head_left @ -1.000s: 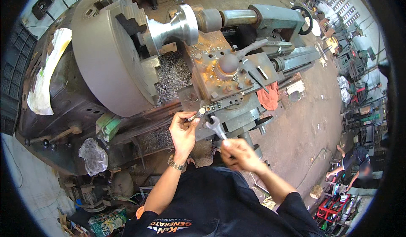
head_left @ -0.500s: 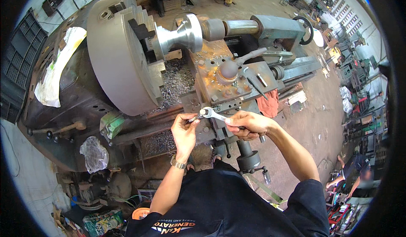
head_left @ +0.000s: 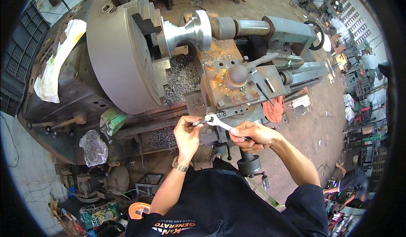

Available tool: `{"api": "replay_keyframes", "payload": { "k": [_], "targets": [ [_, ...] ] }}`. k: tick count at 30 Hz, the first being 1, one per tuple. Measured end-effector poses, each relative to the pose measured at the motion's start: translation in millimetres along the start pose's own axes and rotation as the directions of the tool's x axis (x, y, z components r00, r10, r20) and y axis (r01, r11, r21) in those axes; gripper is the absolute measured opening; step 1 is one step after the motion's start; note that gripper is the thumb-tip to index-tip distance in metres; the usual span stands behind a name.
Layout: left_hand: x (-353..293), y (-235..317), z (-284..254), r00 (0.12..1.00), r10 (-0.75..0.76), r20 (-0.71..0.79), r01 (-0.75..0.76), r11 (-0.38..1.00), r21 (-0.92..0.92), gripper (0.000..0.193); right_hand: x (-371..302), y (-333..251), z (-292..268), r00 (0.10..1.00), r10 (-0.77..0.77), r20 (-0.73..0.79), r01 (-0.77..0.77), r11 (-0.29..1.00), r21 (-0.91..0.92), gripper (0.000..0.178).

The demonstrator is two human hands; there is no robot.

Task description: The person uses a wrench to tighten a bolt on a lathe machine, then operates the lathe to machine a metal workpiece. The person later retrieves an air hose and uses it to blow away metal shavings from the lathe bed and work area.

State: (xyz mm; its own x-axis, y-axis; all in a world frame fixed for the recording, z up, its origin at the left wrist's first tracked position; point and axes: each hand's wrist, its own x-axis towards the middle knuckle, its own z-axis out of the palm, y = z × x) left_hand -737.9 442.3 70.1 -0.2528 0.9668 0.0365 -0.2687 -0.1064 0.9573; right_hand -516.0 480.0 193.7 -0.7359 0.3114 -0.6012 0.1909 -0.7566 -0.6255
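My right hand (head_left: pixel 254 136) is closed around a silver open-end wrench (head_left: pixel 221 124), its jaw pointing left toward my other hand. Pinched in the fingertips of my left hand (head_left: pixel 186 135) is a small dark metal piece (head_left: pixel 198 122), perhaps a bolt; its exact kind is too small to tell. The wrench's jaw sits at the right end of this piece. Both hands are in front of a lathe's rusty tool post (head_left: pixel 224 78), which has a ball-ended lever on top. Beyond it, a shiny flanged metal workpiece (head_left: pixel 192 32) is held in the large grey chuck (head_left: pixel 114 59).
Metal chips (head_left: pixel 182 76) lie between chuck and carriage. The tailstock (head_left: pixel 292 32) supports the workpiece from the right. A red rag (head_left: pixel 273 109) hangs beside the carriage, above a handwheel crank (head_left: pixel 249 164). A clear plastic bag (head_left: pixel 94 148) hangs at left. Another person (head_left: pixel 353 182) crouches at lower right.
The view has shifted, so the lathe appears slightly further right. Both hands keep their holds, and the wrench has tilted a little more steeply, with its jaw still at the small piece.
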Motion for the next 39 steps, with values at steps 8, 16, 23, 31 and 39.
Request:
{"api": "replay_keyframes", "payload": {
  "k": [8, 16, 23, 31, 39],
  "targets": [
    [0.5, -0.4, -0.4, 0.999, -0.044, -0.005, 0.044, 0.999, 0.005, 0.027, -4.6, -16.0, -7.0, 0.999, 0.033, -0.008, -0.034, 0.986, -0.164, 0.044],
    [1.2, -2.2, -1.5, 1.000, -0.011, 0.011, 0.011, 1.000, -0.015, 0.028, 2.2, -52.2, -31.7, 0.977, 0.213, -0.016, -0.204, 0.907, -0.367, 0.045],
    [1.2, -3.9, -1.7, 1.000, 0.004, 0.012, -0.004, 1.000, -0.011, 0.027, 3.6, -112.2, -19.7, 0.954, 0.295, -0.058, -0.248, 0.662, -0.707, 0.049],
    [0.3, -4.5, 0.2, 0.999, 0.033, 0.000, -0.033, 0.999, -0.036, 0.026, -2.1, -116.6, -4.2, 0.972, -0.084, -0.218, -0.185, 0.298, -0.937, 0.048],
    [0.9, -3.6, -1.1, 1.000, 0.014, 0.006, -0.014, 0.999, -0.038, 0.025, -1.5, -103.8, 13.6, 0.851, -0.514, -0.112, -0.198, -0.117, -0.973, 0.045]
  ]
}}
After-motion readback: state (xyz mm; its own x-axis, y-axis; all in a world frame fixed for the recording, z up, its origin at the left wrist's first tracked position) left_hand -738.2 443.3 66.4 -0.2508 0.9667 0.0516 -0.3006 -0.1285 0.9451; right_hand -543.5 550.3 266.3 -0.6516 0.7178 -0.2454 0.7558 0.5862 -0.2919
